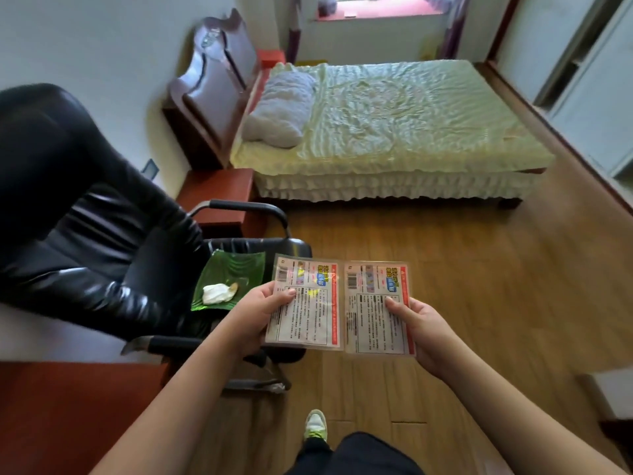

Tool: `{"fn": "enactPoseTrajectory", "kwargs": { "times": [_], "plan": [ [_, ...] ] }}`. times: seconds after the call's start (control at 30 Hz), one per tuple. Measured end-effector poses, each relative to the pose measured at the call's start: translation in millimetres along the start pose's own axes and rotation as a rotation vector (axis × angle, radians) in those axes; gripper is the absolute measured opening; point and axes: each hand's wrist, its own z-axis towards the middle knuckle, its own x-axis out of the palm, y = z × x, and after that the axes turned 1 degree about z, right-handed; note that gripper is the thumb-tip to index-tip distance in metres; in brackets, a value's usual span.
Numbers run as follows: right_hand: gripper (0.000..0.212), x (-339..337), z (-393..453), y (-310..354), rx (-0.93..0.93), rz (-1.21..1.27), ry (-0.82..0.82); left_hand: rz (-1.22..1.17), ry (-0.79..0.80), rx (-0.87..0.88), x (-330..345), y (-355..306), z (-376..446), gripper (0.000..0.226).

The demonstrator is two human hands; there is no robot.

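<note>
I hold two flat printed packets side by side over the wooden floor, text and barcodes facing up. My left hand [261,317] grips the left packet [310,313] at its left edge, thumb on top. My right hand [424,332] grips the right packet [371,317] at its right edge, thumb on the printed face. The packets' inner edges touch or slightly overlap in the middle.
A black leather office chair [85,241] stands at left; on its seat lies a green glossy wrapper [236,269] with a white crumpled lump [217,293]. A bed with a pale green cover [404,125] and grey pillow [281,109] lies ahead. Red-brown nightstand [219,193] beside it. My shoe [315,425] shows below.
</note>
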Motion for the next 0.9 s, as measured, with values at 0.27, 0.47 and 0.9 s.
{"fn": "enactPoseTrajectory", "kwargs": {
  "times": [0.27, 0.47, 0.9],
  "plan": [
    [0.024, -4.3, 34.2, 34.9, -0.067, 0.091, -0.139, 0.067, 0.164, -0.031, 3.2, -49.8, 83.0, 0.043],
    [0.023, -23.4, 41.2, 47.7, -0.114, 0.178, -0.243, 0.129, 0.271, -0.095, 24.6, -69.8, 131.2, 0.044],
    [0.023, -137.2, 52.4, 82.1, -0.173, 0.301, -0.383, 0.218, 0.419, -0.161, 142.9, -77.8, 232.5, 0.046]
  ]
}}
